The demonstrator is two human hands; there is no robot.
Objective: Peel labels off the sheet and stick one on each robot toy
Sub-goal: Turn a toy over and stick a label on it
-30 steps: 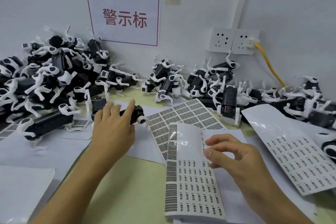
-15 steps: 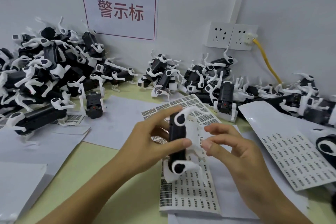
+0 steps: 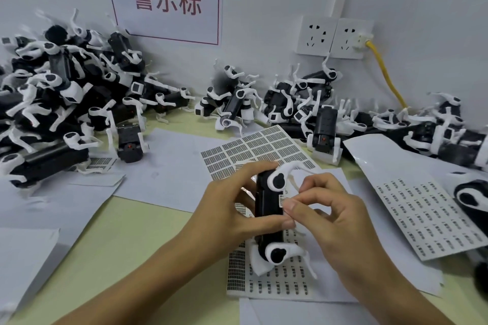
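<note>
Change: a second ago the left hand [image 3: 232,208] was reaching to the toys by the left pile and the right hand [image 3: 324,216] was at the sheet [image 3: 285,280]; now both have met over the sheet, with one toy [image 3: 269,214] lifted between them
Meaning: pick-up and peel look done for this toy; the sticking step is in hand, the label [image 3: 282,200] not yet plainly pressed flat
Left hand: fingers over the toy's top end, thumb across its lower body; it grips the toy upright, side face turned to the right hand
Right hand: thumb and forefinger pinch the small white label; other fingers curled loosely behind
Label and toy: label touches the toy's right side, just below the upper white leg; how much has stuck I cannot tell
Toy and sheet: toy is held above the sheet, its lower leg near the printed rows
Remaining: piles [image 3: 60,103] of toys left and along the wall; many to go, it seems
</note>
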